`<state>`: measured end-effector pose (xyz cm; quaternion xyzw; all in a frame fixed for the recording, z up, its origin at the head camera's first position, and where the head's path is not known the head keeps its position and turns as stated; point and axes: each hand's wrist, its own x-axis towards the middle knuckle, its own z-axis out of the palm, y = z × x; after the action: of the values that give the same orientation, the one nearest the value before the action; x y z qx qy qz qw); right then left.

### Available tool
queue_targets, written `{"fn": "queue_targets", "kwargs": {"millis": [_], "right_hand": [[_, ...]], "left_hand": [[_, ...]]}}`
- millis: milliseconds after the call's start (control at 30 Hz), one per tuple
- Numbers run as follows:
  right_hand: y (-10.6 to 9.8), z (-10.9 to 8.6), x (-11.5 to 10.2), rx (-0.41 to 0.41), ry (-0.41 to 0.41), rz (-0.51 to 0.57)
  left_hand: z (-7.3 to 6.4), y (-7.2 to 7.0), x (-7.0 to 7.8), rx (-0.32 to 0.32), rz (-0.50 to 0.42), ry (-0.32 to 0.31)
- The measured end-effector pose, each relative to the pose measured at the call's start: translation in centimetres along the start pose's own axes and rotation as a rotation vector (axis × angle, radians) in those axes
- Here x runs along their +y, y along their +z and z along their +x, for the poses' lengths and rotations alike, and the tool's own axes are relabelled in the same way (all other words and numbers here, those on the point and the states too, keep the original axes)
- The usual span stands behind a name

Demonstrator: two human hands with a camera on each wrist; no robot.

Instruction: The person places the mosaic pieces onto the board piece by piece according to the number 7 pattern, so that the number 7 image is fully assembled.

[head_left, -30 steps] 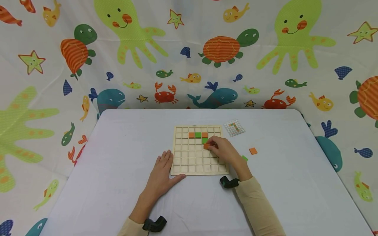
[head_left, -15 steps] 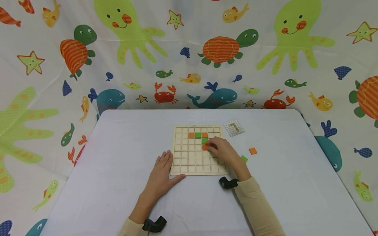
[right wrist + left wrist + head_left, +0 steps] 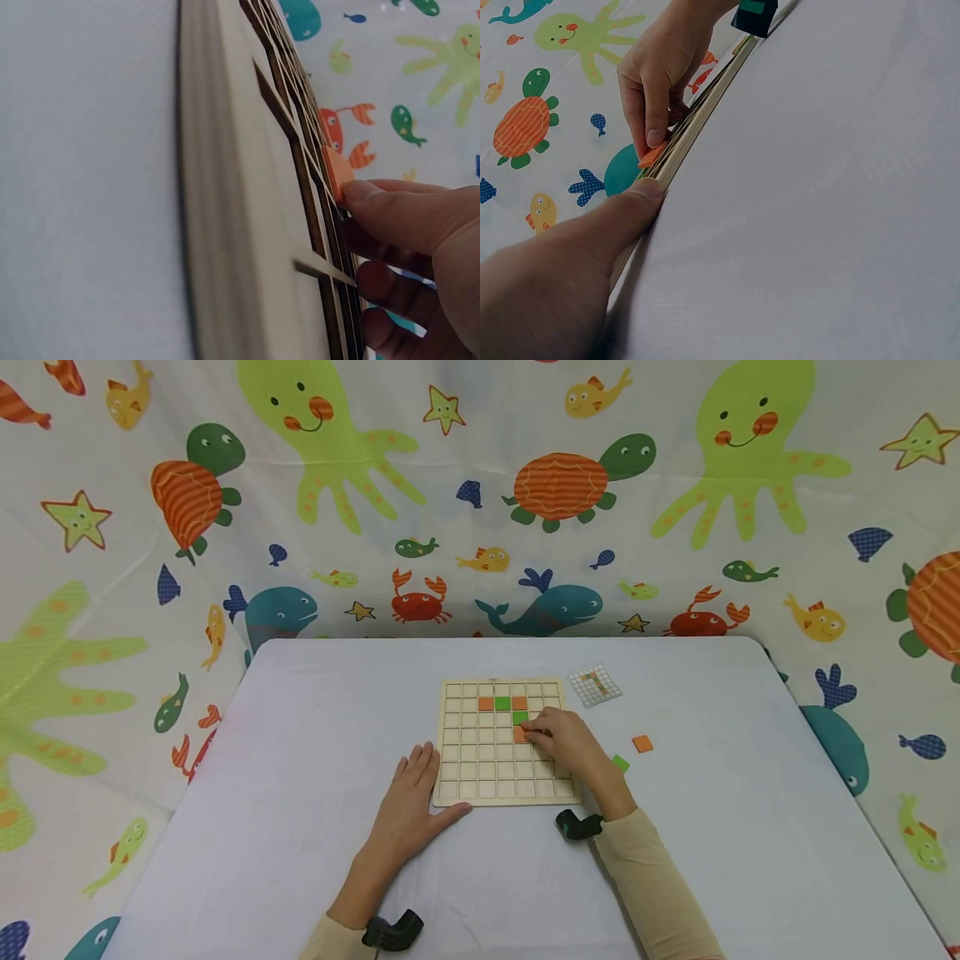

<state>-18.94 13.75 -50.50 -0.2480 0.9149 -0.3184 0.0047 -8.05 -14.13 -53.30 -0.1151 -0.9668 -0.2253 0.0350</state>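
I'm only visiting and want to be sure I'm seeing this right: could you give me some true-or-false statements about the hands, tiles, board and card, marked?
1. The right hand pinches an orange tile. True.
2. The left hand is lifting a green tile. False: the left hand lies with straight fingers at the left side of the board.
3. A loose green tile and a loose orange tile lie to the right of the board. True.
4. The little patterned card is left of the board. False: the card lies by the board's far right corner.
5. Every square holds a tile. False: most visible squares are bare.
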Motion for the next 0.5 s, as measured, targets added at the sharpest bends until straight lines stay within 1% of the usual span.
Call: {"fn": "queue_targets", "kwargs": {"millis": [167,500], "right_hand": [[0.11,0.0,0.07,0.024,-0.026,-0.015],[0.25,0.07,0.22,0.022,-0.024,-0.044]], "left_hand": [[-0.03,0.03,-0.07,0.001,0.0,0.004],[0.01,0.07,-0.06,-0.001,-0.001,0.001]]}}
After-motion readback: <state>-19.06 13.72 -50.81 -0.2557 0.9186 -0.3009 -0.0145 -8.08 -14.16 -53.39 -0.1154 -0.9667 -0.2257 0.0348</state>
